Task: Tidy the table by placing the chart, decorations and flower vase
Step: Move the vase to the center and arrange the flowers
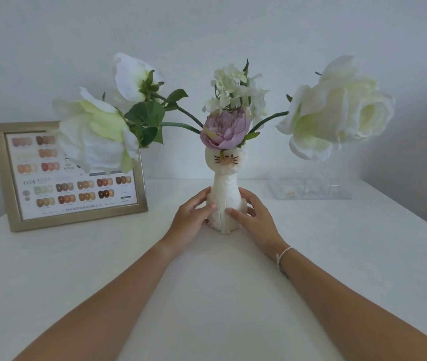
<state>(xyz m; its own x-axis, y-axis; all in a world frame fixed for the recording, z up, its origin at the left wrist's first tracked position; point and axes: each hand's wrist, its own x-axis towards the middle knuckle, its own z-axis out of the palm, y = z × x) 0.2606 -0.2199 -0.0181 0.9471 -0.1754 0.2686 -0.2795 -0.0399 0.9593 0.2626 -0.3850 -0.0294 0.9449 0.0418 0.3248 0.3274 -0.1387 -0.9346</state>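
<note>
Gold framing edged the chart, which stood propped near the wall at the far left of the white table, its rows of small colour swatches facing forward and its upper right corner hidden behind a big white bloom. Just right of it, at the middle of the table, the flower vase stood upright, a pale cat-shaped piece with drawn whiskers, its base on the tabletop. The left hand cupped the vase's lower left side, thumb laid across the front and fingers curled round behind, while the right hand pressed against the lower right side with its thumb on the front; both hands were grasping the vase between them. A lilac flower sat at the vase's mouth with small white blossoms above it, and long green stems spread out to either side. Further right, another large white bloom hung over a clear plastic box with compartments, which rested near the wall, well apart from the vase; what lay inside it was too faint to tell. A thin pale bracelet circled the right wrist
</note>
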